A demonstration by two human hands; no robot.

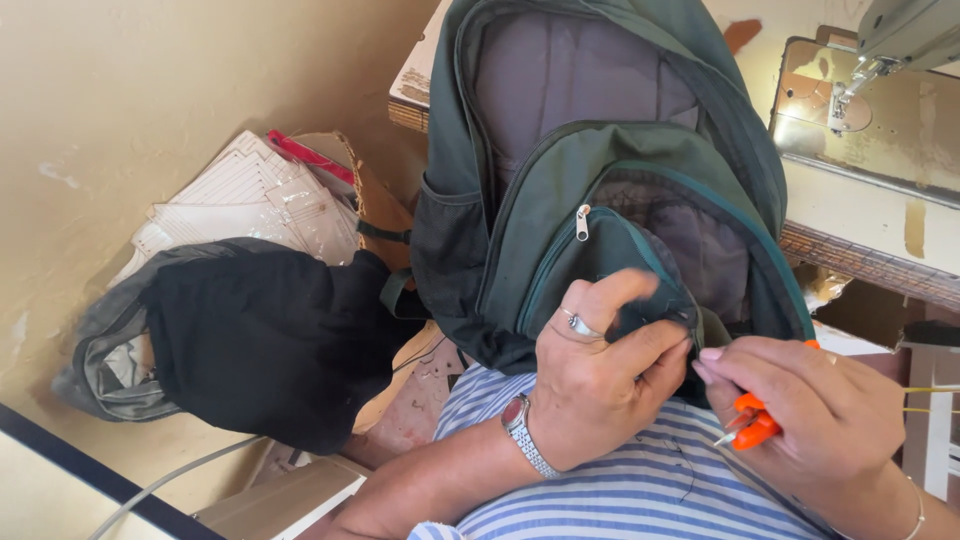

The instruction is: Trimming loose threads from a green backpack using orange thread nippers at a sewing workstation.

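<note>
Hands at the zipper edge of a green backpack.

Left hand [598,375], with a ring and wristwatch, pinches the pocket's zipper edge; right hand [800,400], touching it fingertip to fingertip, grips small orange snips [752,426]. The green backpack [600,190] hangs just above both hands, over a striped shirt [640,490]. Well left of the left hand lies a black bag [260,340]; up right of the right hand stands a sewing machine [880,60].

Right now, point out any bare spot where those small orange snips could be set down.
Little room. The pale sewing-table top shows a bare strip between the dark green fabric backpack and the metal sewing machine. The blue striped lap below the left hand is open. Crowded: the wall corner, filled by a black-and-grey bag and pale cardboard pieces.
</note>
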